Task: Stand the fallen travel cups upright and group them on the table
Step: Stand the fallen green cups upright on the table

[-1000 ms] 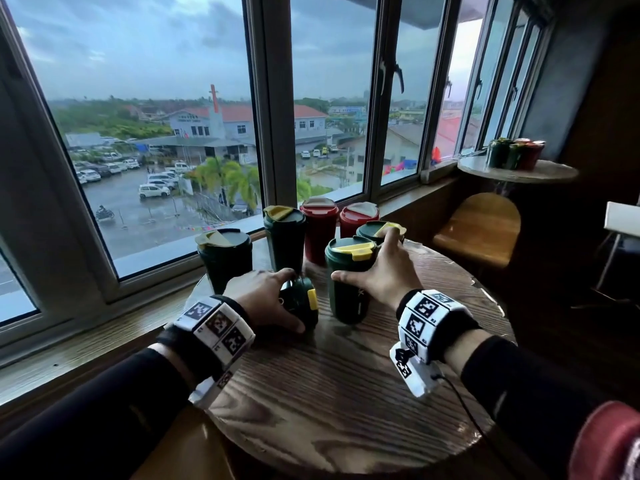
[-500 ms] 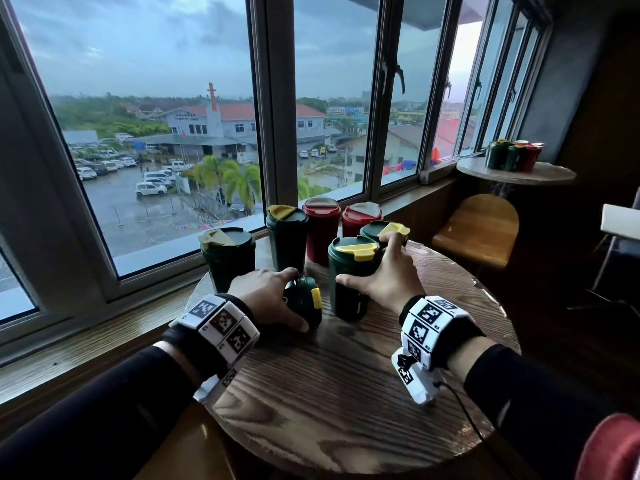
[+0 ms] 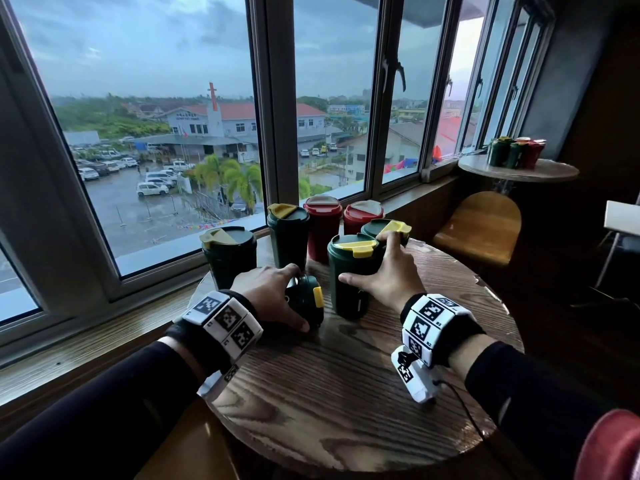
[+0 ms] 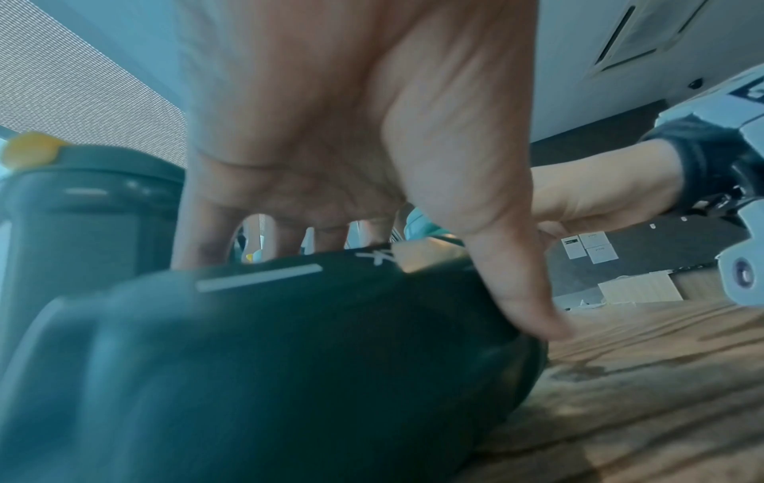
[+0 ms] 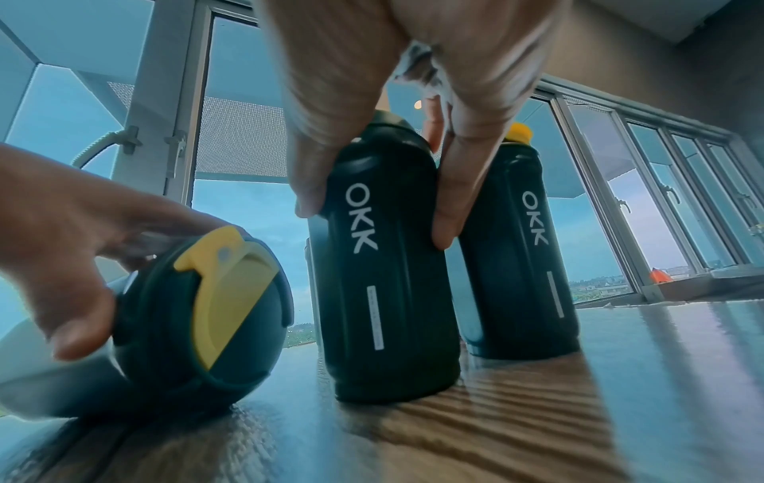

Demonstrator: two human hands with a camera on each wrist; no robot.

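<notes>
A dark green travel cup with a yellow lid flap lies on its side [image 3: 308, 299] [image 5: 198, 323] [image 4: 289, 359] on the round wooden table [image 3: 346, 393]. My left hand [image 3: 273, 292] [image 4: 372, 212] grips it from above, thumb on its near side. My right hand [image 3: 384, 271] [image 5: 372, 196] holds an upright green cup [image 3: 349, 275] [image 5: 388, 277] near its top. Another green cup [image 3: 388, 230] [image 5: 521, 245] stands just behind it. Two red cups [image 3: 322, 223] [image 3: 362, 216] and two more green cups [image 3: 287, 233] [image 3: 228, 254] stand upright by the window.
The window sill [image 3: 104, 327] borders the table's far side. A wooden stool [image 3: 478, 226] stands to the right. A second round table [image 3: 519, 171] in the far corner carries more cups [image 3: 516, 152]. The table's near half is bare wood.
Both hands keep their holds; the lying cup and the upright cup have hardly shifted. The camera has drifted slightly.
</notes>
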